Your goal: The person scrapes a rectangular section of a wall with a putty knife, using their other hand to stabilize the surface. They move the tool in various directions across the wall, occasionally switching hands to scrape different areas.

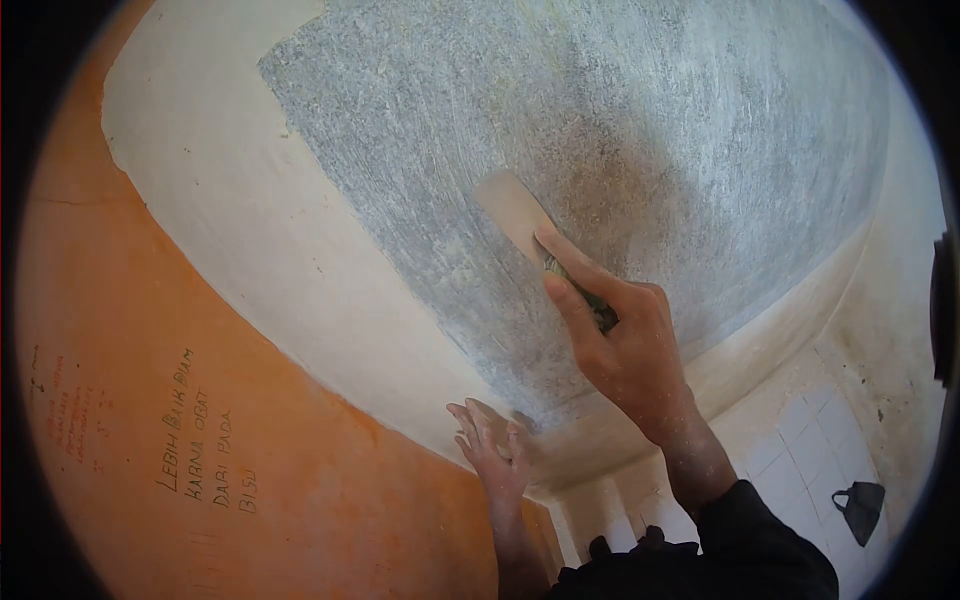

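Observation:
My right hand is wrapped around the dark handle of a putty knife. Its flat, pale blade lies against, or very near, a rough grey patch on the wall, with my index finger stretched along the tool. Lower down, my left hand has its fingers spread and appears to rest on the smooth whitish band beside the grey patch. Nothing shows in that hand. A brownish shadow falls on the grey surface above my right hand.
An orange wall with handwriting borders the whitish band on the left. Below the grey patch runs a pale ledge-like edge. On the white tiled floor at lower right lies a small dark bag.

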Demonstrator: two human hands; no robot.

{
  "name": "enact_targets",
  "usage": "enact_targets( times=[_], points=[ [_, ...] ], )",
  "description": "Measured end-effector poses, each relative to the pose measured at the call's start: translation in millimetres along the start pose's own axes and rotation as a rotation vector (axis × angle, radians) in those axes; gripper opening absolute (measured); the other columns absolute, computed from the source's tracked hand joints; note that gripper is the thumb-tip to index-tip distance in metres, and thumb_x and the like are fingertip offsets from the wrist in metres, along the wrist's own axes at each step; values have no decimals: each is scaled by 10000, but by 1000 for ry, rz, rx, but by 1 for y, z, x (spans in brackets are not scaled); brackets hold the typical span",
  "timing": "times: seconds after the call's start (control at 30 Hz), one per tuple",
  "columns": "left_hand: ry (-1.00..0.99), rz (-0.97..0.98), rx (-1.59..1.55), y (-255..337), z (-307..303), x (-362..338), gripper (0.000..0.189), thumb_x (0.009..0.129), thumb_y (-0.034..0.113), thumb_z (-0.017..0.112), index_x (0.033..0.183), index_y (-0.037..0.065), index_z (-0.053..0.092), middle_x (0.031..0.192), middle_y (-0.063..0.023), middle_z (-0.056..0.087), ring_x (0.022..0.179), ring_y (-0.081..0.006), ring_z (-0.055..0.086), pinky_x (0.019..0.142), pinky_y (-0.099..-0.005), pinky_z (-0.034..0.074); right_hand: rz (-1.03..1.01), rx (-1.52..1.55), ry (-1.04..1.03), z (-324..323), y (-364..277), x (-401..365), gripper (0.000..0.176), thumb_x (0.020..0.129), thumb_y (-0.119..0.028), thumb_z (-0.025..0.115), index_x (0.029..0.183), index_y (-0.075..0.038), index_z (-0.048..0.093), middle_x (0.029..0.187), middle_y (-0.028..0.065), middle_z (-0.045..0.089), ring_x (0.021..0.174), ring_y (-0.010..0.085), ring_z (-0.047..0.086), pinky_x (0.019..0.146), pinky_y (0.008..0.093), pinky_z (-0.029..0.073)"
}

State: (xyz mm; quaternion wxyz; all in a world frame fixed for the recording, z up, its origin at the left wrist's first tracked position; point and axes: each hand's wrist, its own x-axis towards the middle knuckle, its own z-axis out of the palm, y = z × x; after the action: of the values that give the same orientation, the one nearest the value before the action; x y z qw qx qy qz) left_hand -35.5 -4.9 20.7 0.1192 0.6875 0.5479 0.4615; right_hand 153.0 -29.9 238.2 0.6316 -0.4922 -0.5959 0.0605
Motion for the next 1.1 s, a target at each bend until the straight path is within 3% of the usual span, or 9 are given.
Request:
enact_targets(
  times=[0.4,0.5,0.8,0.87,1.1],
  points=[
    [16,4,8,-3,1,0,746,986,358,529,1576,49,194,1640,-254,61,1507,-435,126,1141,-681,114,-11,18,20,6,7,-1,333,967,-222,626,1282,-122,667,631,200,597,504,273,596,553,361,445],
    [16,9,2,-3,2,-2,744,980,289,565,1589,100,182,1661,-185,51,1528,-375,85,1164,-645,112,1,50,1,1,-1,5,335,965,-219,628,1286,-132,665,644,202,610,507,291,599,554,368,450],
    [16,0,8,-1,2,0,728,980,266,564,1584,82,199,1656,-205,64,1520,-401,106,1161,-634,134,-64,24,81,8,38,-25,374,952,-190,643,1322,-136,637,708,211,642,567,319,630,557,370,462],
    [38,36,0,-3,3,0,731,977,245,570,1580,64,198,1650,-225,62,1516,-414,107,1165,-604,163,-20,18,2,0,20,-8,378,951,-182,644,1326,-133,633,703,200,648,577,319,639,558,371,465],
    [29,22,62,-1,3,0,715,974,196,572,1570,34,212,1635,-270,65,1504,-441,134,1159,-527,233,-45,94,80,13,35,-25,377,954,-172,641,1326,-112,627,655,202,591,524,326,567,550,365,451]
  ],
)
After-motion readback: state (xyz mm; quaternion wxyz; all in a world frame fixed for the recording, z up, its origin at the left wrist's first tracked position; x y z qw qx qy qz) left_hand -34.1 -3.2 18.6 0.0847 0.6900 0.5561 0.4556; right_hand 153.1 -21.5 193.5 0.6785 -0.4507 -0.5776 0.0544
